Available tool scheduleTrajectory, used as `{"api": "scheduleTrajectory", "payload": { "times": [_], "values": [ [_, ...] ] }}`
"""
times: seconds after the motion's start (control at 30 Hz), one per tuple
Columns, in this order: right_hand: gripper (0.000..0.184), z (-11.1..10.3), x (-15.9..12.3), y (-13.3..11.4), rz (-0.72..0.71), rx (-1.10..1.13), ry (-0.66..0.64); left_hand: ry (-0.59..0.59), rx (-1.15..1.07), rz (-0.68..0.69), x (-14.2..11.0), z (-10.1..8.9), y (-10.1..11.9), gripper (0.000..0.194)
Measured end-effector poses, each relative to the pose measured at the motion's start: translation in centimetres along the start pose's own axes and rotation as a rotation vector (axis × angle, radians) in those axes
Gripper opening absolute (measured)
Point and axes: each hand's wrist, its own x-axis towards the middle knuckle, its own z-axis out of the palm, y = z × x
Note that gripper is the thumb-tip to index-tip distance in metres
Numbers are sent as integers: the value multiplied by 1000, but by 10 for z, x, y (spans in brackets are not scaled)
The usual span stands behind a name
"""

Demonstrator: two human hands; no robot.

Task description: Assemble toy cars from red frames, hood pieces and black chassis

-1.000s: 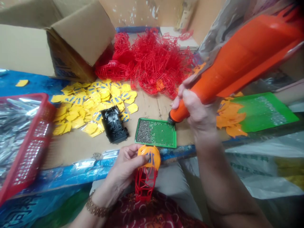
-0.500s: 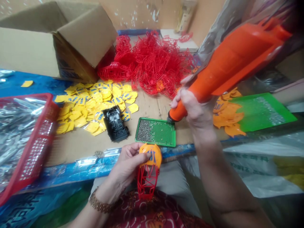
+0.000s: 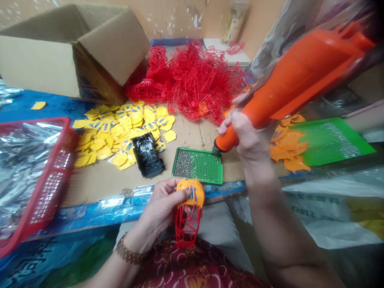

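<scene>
Your right fingers [image 3: 235,120] clench an orange handheld tool [image 3: 288,96], its tip at the green studded tray [image 3: 198,149]; your left fingers [image 3: 171,195] grasp an orange-capped red plastic frame [image 3: 188,220], likely the tool's next target.

An open cardboard box [image 3: 45,68] is sitting at the back left of the counter [image 3: 90,188], beside a heap of red plastic lattice frames [image 3: 192,80]. Loose yellow tags [image 3: 120,132] are lying near a black plastic piece [image 3: 147,156], a red plastic basket [image 3: 52,184] is holding crumpled foil [image 3: 24,160], and orange pieces [image 3: 288,148] are overlapping a green tray [image 3: 330,144].
</scene>
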Motion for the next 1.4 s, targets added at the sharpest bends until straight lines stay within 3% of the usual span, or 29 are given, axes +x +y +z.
{"api": "scheduleTrajectory", "payload": {
  "times": [0.27, 0.5, 0.7, 0.9, 1.07, 1.27, 1.4],
  "values": [
    [23, -1, 0, -15, 33, 25, 12, 35, -51, 1, 0, 8, 1, 37],
    [21, 4, -5, -53, 85, 161, 49, 47, -129, 46, 0, 15, 0, 33],
    [13, 10, -15, -75, 57, 183, -13, 50, -135, 60, -1, 16, -3, 31],
    [15, 17, -28, -90, 207, 184, -30, 66, -159, 138, 0, 15, -7, 26],
    [14, 28, -33, -98, 191, 198, 7, 89, -145, 175, -2, 17, -8, 25],
    [20, 34, -38, -99, 314, 197, 6, 55, -158, 137, -4, 20, -7, 25],
    [21, 35, -41, -94, 311, 226, -13, 62, -167, 117, -5, 21, -5, 24]
  ]
}}
